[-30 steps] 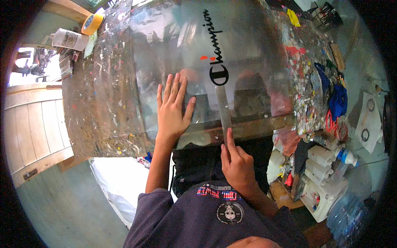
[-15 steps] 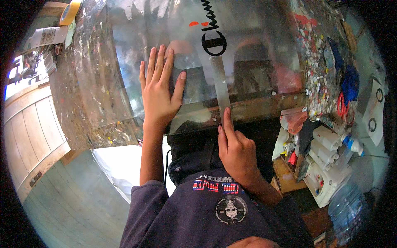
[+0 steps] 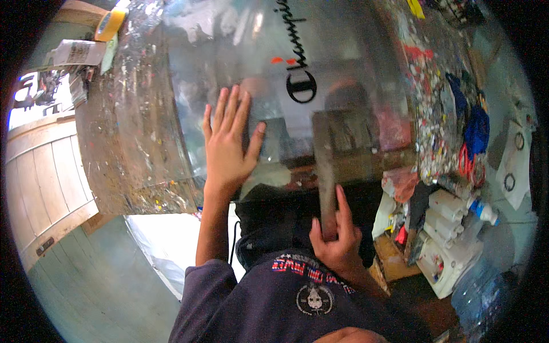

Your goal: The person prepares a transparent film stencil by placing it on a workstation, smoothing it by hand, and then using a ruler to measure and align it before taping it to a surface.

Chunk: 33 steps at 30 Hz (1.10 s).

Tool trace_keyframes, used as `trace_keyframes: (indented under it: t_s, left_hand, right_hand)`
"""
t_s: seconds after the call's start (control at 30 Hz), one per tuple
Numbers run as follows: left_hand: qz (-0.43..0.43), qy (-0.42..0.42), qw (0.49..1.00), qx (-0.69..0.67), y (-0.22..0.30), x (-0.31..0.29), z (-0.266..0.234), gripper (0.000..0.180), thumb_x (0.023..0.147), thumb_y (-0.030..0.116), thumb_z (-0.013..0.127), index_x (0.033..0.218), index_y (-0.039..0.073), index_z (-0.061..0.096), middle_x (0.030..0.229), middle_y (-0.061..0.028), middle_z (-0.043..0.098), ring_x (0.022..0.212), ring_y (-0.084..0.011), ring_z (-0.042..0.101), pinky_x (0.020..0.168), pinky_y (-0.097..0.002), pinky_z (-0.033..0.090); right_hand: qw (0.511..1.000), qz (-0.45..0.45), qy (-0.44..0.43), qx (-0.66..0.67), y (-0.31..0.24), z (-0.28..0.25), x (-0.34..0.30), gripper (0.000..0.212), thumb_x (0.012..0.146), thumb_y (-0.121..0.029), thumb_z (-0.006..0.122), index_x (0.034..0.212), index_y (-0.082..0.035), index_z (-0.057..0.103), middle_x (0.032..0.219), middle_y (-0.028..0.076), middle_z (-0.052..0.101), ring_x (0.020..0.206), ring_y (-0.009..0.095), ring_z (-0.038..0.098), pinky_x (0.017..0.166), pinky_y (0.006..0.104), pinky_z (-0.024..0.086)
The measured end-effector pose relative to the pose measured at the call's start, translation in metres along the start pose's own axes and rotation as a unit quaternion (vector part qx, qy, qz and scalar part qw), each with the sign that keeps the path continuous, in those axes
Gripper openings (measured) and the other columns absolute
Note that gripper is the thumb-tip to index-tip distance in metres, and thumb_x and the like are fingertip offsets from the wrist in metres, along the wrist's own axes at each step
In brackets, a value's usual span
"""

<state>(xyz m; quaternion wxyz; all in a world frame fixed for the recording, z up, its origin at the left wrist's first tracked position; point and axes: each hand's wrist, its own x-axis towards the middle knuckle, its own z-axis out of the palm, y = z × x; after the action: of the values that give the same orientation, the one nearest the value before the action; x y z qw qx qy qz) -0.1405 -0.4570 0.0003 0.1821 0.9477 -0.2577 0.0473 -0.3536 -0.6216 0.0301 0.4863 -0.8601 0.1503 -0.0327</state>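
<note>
My left hand [image 3: 226, 157] lies flat with fingers spread on a glossy, reflective sheet [image 3: 274, 137] that covers the worktable. Black script lettering with small orange-red marks [image 3: 300, 87] shows on this sheet, beyond my hands. Below the near edge, my right hand [image 3: 340, 243] grips the near end of a long, flat grey strip [image 3: 323, 166]. Its far part reaches over the sheet, short of the lettering. The strip is blurred, so its exact kind and whether it touches the sheet cannot be told.
Paint-spattered table surface [image 3: 126, 137] flanks the sheet. A yellow tape roll [image 3: 110, 24] sits at the far left. Red-handled scissors [image 3: 466, 166] and a blue cloth [image 3: 476, 131] hang at the right edge, above white bottles [image 3: 443, 214]. A wooden door [image 3: 46, 177] stands left.
My right hand has drawn the strip nearer my body and slightly right, off the sheet's near edge. The view has shifted; my left hand stays flat on the sheet.
</note>
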Motion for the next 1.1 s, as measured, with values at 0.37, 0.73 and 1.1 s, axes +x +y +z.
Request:
trace_keyframes:
  t_s: [0.37, 0.73, 1.1]
  left_hand:
    - [0.159, -0.034, 0.984, -0.07, 0.02, 0.114, -0.064, 0.071, 0.091, 0.033, 0.065, 0.151, 0.003, 0.041, 0.159, -0.0194, 0.034, 0.149, -0.0365, 0.029, 0.121, -0.0527, 0.018]
    - [0.147, -0.087, 0.978, 0.116, -0.053, 0.231, -0.014, 0.066, 0.096, 0.039, 0.056, 0.147, -0.001, 0.044, 0.159, -0.017, 0.035, 0.151, -0.0295, 0.025, 0.124, -0.0514, 0.012]
    - [0.095, -0.153, 0.983, 0.015, -0.073, 0.223, -0.008, 0.074, 0.093, 0.037, 0.065, 0.151, 0.002, 0.038, 0.16, -0.0179, 0.033, 0.15, -0.0325, 0.029, 0.122, -0.0527, 0.017]
  right_hand:
    - [0.992, -0.106, -0.035, -0.066, -0.015, -0.039, 0.099, 0.073, 0.09, -0.008, 0.056, 0.155, 0.004, 0.025, 0.093, 0.028, 0.065, 0.073, 0.043, 0.067, 0.068, 0.0468, 0.056]
    - [0.971, -0.087, -0.105, -0.198, -0.044, 0.013, 0.32, 0.079, 0.089, -0.019, 0.06, 0.157, -0.001, 0.023, 0.088, 0.028, 0.064, 0.07, 0.044, 0.067, 0.064, 0.0523, 0.056]
    - [0.97, -0.068, -0.102, -0.212, -0.055, 0.02, 0.32, 0.069, 0.092, -0.014, 0.062, 0.151, 0.005, 0.034, 0.083, 0.022, 0.067, 0.057, 0.032, 0.067, 0.048, 0.0397, 0.056]
